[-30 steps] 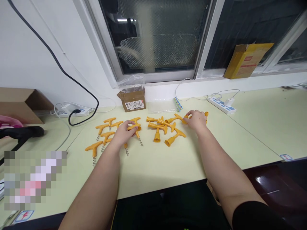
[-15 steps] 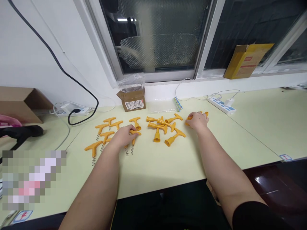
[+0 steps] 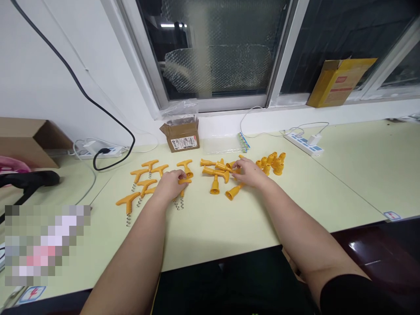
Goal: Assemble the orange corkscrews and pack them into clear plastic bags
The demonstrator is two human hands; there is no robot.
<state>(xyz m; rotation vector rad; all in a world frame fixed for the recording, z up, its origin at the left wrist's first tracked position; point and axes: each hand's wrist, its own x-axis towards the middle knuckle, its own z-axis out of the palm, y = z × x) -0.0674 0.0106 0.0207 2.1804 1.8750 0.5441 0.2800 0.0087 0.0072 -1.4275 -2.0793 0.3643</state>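
Observation:
My left hand (image 3: 171,186) is closed round the yellow T-handle of a corkscrew (image 3: 182,199), whose metal spiral points down at the table; another spiral shows beside it. Several yellow T-handled corkscrews (image 3: 128,202) lie to its left. My right hand (image 3: 247,172) is over the middle pile of yellow T-handled pieces with bell-shaped ends (image 3: 215,186), its fingertips at one of them; whether they grip it is hidden. To the right of that hand stands a group of small yellow bell-shaped caps (image 3: 278,166).
A small open cardboard box (image 3: 182,136) and a clear plastic sheet (image 3: 219,145) lie by the wall. Power strips (image 3: 305,145) with cables sit at both sides. A black cable (image 3: 82,89) hangs at the left.
My right hand has moved left from the group of caps to the middle pile, uncovering the caps. My left hand has shifted slightly, still with the corkscrew.

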